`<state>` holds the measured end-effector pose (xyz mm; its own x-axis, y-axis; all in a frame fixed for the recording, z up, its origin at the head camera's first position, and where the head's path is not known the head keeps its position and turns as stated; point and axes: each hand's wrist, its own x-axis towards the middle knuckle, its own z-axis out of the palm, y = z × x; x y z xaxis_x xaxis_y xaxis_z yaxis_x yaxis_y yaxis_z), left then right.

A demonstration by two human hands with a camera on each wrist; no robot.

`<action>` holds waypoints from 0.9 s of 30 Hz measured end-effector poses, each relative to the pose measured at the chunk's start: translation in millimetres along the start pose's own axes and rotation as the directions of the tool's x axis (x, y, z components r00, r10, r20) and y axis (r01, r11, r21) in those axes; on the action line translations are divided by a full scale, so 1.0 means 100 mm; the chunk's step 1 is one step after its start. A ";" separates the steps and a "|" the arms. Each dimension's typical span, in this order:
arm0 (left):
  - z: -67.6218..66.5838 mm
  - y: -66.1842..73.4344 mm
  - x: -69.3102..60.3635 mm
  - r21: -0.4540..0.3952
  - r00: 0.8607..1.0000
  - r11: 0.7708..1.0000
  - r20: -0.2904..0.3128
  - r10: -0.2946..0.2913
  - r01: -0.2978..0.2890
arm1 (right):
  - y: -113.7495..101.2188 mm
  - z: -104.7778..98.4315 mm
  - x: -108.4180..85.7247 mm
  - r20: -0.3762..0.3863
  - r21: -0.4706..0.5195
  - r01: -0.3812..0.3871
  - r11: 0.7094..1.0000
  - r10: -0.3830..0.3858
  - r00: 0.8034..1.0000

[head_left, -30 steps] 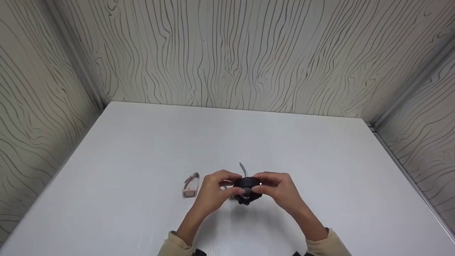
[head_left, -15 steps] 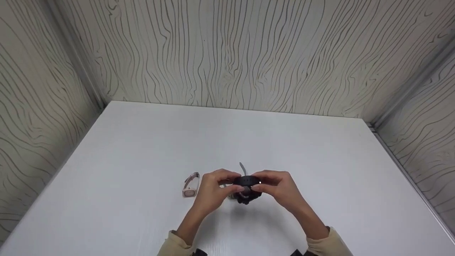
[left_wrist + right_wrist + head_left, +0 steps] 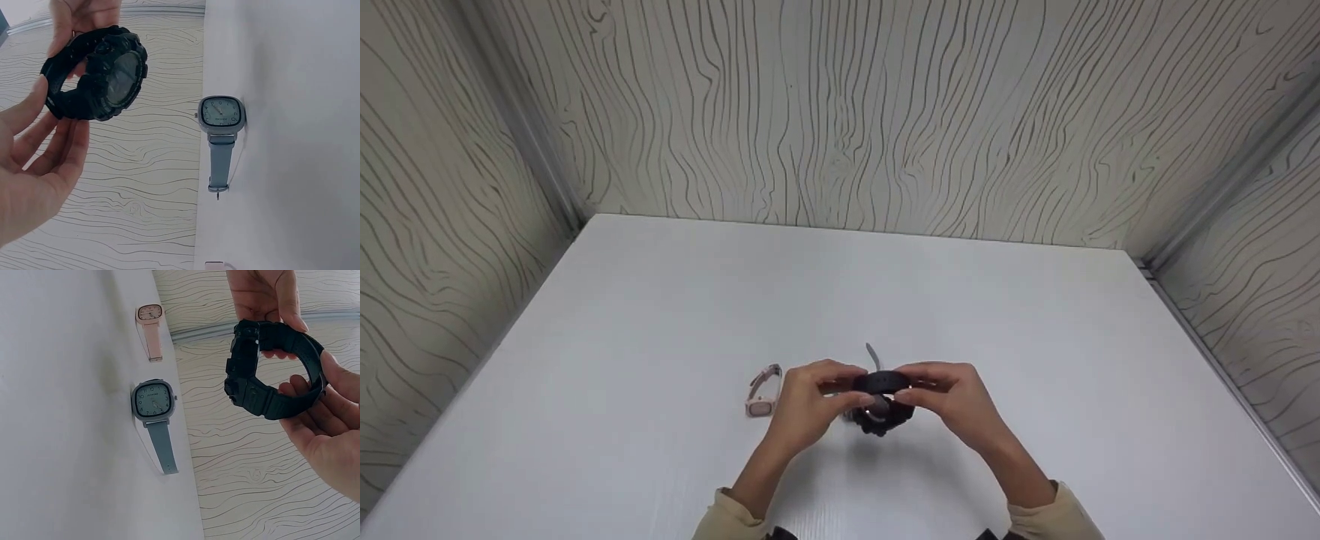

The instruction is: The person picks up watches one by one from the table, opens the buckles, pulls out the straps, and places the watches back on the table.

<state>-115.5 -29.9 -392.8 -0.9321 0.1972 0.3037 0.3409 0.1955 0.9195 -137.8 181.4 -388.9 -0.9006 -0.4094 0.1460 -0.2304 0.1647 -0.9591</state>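
Your left hand [image 3: 808, 397] and right hand [image 3: 952, 397] are drawn in narrow, thumbs and fingers pinching the strap of the black sports watch [image 3: 101, 90] from both sides. You hold it above the desk [image 3: 675, 300], low in the centre of the head view. In your right wrist view, the grey-blue watch [image 3: 153, 402] lies left of centre, the pink watch [image 3: 152, 336] upper left.

Lower ctr, head view: black sports watch [image 3: 888, 421] hangs slightly lower vs. half a sec ago, loop prob. opened a bit (partly hidden). R hand [image 3: 956, 396] sits a touch further right; bright glint nearby gone.
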 end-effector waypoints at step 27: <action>-0.03 -0.05 0.02 -0.115 1.000 0.993 0.001 -0.015 0.015 | -0.02 -0.03 0.00 -0.035 0.004 0.055 0.998 -0.055 0.998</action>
<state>-119.1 -33.5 -396.4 -0.9370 0.1949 0.2898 0.3108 0.0867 0.9465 -138.3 184.1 -386.0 -0.8988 -0.3862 0.2072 -0.2785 0.1380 -0.9505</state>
